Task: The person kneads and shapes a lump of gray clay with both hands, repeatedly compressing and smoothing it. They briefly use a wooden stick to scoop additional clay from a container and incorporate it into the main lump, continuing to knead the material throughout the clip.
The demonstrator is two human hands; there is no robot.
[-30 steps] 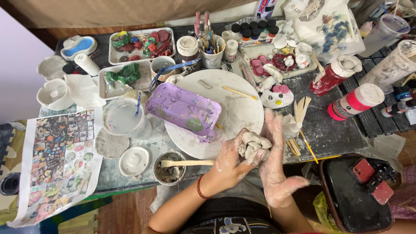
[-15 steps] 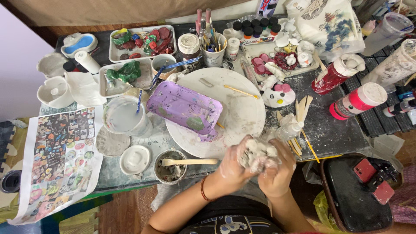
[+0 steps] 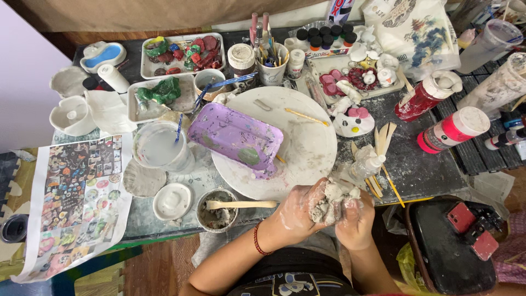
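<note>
Head camera view, looking down on a crowded craft table. Both hands meet at the near edge of the table, just below a large white round plate (image 3: 307, 137). The left hand (image 3: 298, 211) and the right hand (image 3: 356, 222) are clenched around a lump of grey clay (image 3: 331, 200), pressed between them so that only its top shows. Both hands are smeared with wet clay. A red bead bracelet (image 3: 256, 241) circles the left wrist.

Judging by the pose, the step in hand is kneading or squeezing the clay into shape; the next move seems to call for firm, even pressure and a turn of the lump, though the fingers hide its exact form.

The left forearm comes in from lower left, the right from below, wrists bent inward, palms facing each other, knuckles up.

On the plate lies a purple tray (image 3: 235, 137), tilted over the plate's left rim. Left of the hands stands a small bowl (image 3: 216, 216) with a wooden stick (image 3: 241, 204) lying across it. Near the right hand lie thin wooden sticks (image 3: 383, 142).
</note>
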